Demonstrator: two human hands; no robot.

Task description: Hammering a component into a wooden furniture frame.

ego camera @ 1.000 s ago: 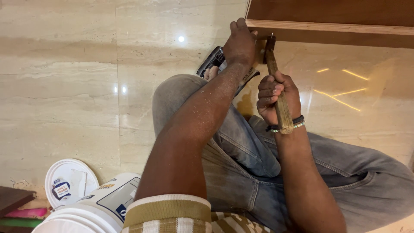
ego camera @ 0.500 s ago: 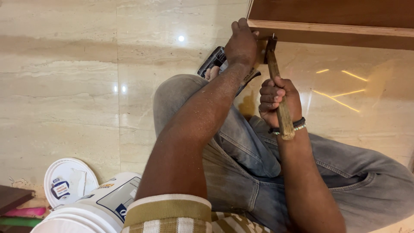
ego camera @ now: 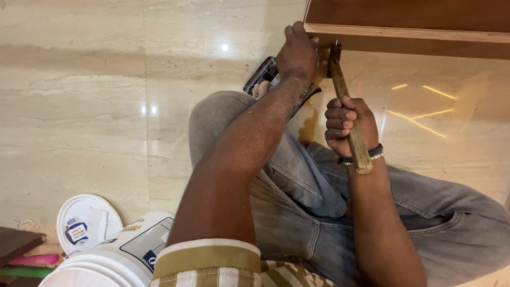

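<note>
Head view shows a hammer with a worn wooden handle and dark metal head, its head up against the edge of a brown wooden board. Right hand is fisted around the handle mid-length. Left hand presses on the board's corner, fingers curled over its edge.

head cam, single view | looks steeply down from the wearer's head | close over lap and both arms | marble floor left, wooden board far right
</note>
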